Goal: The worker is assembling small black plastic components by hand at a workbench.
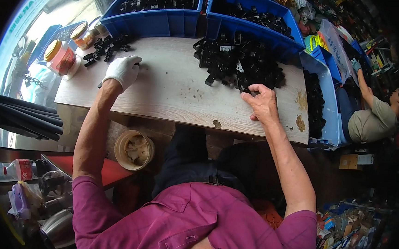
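My left hand (122,72), in a white glove, is closed just above the left half of the table. A small dark bit shows at its fingertips; what it belongs to is hidden by the glove. My bare right hand (265,103) is at the near edge of a heap of small black parts (241,62). Its thumb and forefinger pinch one black part (245,88) there; the other fingers are bent. A smaller cluster of black parts (106,47) lies on the far left of the table, beyond my left hand.
Two blue bins (155,25) (257,30) of black parts stand along the back of the worn wooden table (174,85). Jars (58,58) sit at its left. A light blue bin (332,113) adjoins the right edge. A bucket (134,150) stands below. Another person (375,118) works at right.
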A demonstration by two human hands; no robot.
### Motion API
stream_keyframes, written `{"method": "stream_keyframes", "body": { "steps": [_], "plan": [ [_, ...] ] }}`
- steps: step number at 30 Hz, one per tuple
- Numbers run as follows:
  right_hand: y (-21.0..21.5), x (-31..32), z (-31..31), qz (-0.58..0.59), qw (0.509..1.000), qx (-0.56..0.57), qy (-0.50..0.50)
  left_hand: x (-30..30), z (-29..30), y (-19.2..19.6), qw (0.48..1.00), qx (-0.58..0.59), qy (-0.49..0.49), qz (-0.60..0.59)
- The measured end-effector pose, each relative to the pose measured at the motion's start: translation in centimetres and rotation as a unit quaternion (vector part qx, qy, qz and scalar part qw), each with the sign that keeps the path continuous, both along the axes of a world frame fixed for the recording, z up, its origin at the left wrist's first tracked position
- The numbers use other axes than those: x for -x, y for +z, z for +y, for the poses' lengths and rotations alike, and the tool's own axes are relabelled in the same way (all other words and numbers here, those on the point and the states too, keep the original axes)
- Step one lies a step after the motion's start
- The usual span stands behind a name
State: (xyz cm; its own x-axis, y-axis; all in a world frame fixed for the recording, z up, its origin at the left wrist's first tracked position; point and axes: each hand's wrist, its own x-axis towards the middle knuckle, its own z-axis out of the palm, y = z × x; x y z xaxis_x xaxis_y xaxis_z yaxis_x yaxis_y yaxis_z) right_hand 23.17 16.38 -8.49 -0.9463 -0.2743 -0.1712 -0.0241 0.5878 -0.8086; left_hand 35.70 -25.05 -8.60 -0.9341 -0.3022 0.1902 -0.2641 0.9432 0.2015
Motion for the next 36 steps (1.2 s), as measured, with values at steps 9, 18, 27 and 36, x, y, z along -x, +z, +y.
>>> {"method": "stream_keyframes", "body": {
  "steps": [9,18,27,36],
  "plan": [
    [1.2,-0.7,1.4,-0.073,0.991,0.109,0.037,-1.1,3.7,0.1,0.979,-0.041,-0.024,0.198],
    [1.5,-1.7,0.9,-0.077,0.992,0.094,0.03,0.4,20.4,-1.1,0.942,-0.124,-0.221,0.219],
    [1.6,-2.5,-0.5,-0.107,0.994,-0.007,0.022,4.7,23.0,-2.4,0.949,-0.077,-0.262,0.156],
    [2.4,-3.1,-1.6,-0.097,0.995,-0.015,0.008,5.0,23.0,-0.8,0.954,-0.073,-0.271,0.107]
  ]
}}
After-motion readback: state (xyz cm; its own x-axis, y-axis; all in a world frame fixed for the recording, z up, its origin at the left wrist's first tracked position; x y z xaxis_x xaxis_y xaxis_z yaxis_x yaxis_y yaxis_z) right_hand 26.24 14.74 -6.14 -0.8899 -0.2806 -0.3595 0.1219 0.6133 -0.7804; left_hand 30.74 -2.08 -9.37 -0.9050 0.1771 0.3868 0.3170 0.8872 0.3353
